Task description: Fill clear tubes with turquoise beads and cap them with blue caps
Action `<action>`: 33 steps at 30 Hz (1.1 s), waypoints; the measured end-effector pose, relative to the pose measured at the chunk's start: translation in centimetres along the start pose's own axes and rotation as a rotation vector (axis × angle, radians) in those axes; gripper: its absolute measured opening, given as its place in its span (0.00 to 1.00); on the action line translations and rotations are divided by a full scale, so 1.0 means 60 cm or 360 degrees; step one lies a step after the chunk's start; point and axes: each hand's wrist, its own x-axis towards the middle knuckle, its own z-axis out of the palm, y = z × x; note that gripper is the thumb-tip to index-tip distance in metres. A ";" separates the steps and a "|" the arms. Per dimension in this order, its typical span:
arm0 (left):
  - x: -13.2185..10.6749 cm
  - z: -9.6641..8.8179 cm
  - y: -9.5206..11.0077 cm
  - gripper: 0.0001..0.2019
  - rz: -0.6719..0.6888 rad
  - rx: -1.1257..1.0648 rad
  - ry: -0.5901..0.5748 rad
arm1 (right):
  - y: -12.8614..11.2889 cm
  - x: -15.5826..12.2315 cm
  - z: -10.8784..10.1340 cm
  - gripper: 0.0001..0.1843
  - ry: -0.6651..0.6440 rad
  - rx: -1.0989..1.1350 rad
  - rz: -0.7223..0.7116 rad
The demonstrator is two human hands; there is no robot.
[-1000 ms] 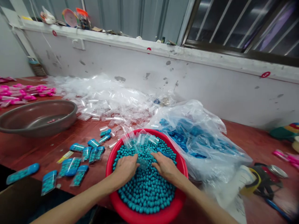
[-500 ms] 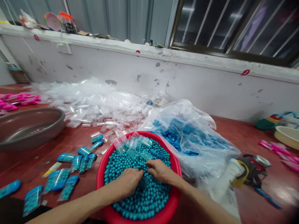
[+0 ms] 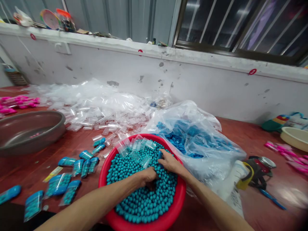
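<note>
A red basin (image 3: 106,173) heaped with small teal beads (image 3: 144,202) sits at the table's near edge. Several small clear zip bags (image 3: 134,149) lie on the beads at its far side. My left hand (image 3: 146,176) rests curled in the middle of the beads, its fingers closed and dug in; what they hold is hidden. My right hand (image 3: 169,162) reaches to the basin's far right, fingers pinched at a small blue piece (image 3: 159,155) among the beads.
Filled teal bead packets (image 3: 69,175) lie left of the basin. A grey basin (image 3: 29,131) stands at far left, with a heap of empty clear bags (image 3: 96,102) behind. A large plastic bag of blue pieces (image 3: 197,138) sits right of the basin. Tape and tools (image 3: 255,170) lie further right.
My right hand has moved from the centre of the beads to the basin's far right side. My left hand shifted slightly right and curled deeper into the beads.
</note>
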 end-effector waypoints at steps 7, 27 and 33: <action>-0.049 -0.030 -0.001 0.09 -0.0037 -0.0609 -0.0006 | -0.019 -0.028 -0.024 0.09 -0.0001 0.0685 0.0021; -0.147 -0.063 -0.019 0.17 0.0366 -0.1092 0.0227 | -0.051 -0.050 0.018 0.13 0.0024 -0.0849 0.0058; -0.152 -0.069 -0.029 0.18 0.0257 -0.1218 0.0064 | -0.062 -0.040 0.055 0.10 -0.0135 -0.0745 -0.0145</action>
